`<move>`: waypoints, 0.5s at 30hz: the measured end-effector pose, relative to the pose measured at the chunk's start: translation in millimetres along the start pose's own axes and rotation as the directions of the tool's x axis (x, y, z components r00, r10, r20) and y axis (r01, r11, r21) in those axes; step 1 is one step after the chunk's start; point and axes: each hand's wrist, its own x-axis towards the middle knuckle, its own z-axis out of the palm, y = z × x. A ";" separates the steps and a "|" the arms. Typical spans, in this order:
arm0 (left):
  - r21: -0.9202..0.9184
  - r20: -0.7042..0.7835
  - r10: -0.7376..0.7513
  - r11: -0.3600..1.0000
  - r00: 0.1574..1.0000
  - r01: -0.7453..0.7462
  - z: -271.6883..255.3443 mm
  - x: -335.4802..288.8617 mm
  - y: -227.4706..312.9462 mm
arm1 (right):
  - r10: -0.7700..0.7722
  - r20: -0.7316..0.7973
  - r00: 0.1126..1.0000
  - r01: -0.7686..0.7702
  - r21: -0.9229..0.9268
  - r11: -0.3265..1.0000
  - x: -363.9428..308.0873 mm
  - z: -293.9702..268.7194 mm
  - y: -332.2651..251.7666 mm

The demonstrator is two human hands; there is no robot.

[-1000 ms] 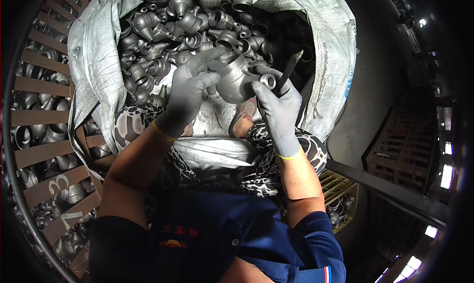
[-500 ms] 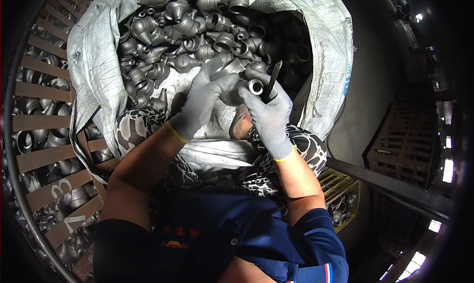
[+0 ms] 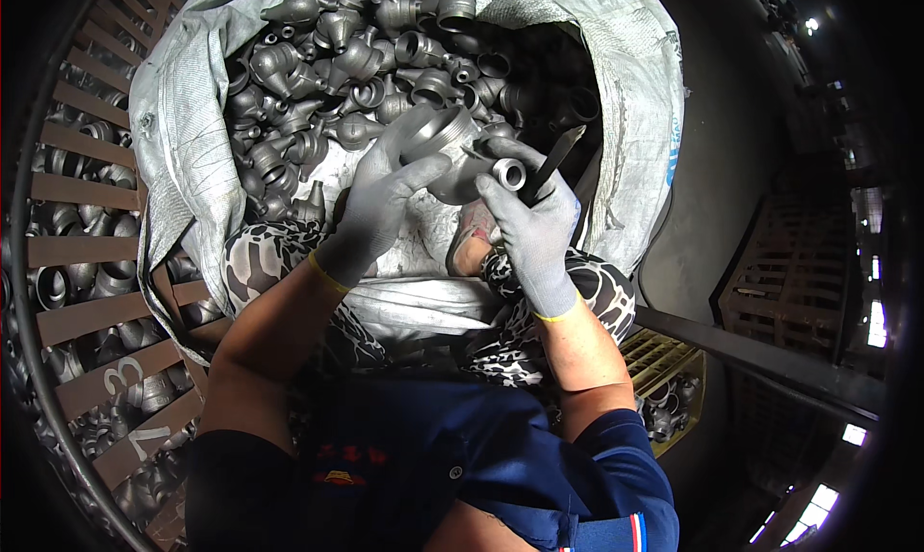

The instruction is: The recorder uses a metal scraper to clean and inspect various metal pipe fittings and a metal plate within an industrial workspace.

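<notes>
Our left hand (image 3: 378,204) is half curled, holding the wide end of the part (image 3: 460,178). Our right hand (image 3: 535,225) is closed round the blade (image 3: 558,155), its fingers also at the part's narrow neck, so the part sits between both hands, above the bag (image 3: 635,109). To hold it well, we'd say keep the left grip firm, angle the blade clear of those left fingers, and turn the part slowly. Count: two hands, one held part, one blade, one bag, one yellow crate (image 3: 699,398). The loose parts (image 3: 356,61) overlap too much for us to tally.
</notes>
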 end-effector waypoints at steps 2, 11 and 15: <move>0.042 0.015 0.036 0.998 0.999 -0.037 -1.2 0.6 1.5 | 0.040 -0.041 0.998 -0.042 -0.037 0.998 3.4 -3.4 -5.4; -0.179 -0.102 -0.046 0.983 0.994 0.028 -0.5 -1.2 -4.0 | 0.129 -0.055 0.990 -0.117 0.193 0.974 10.1 -17.0 -2.8; -0.447 0.134 -0.118 0.879 0.984 0.166 -1.9 9.4 -15.7 | 0.107 -0.040 0.993 -0.103 0.086 0.991 3.1 -6.8 -1.5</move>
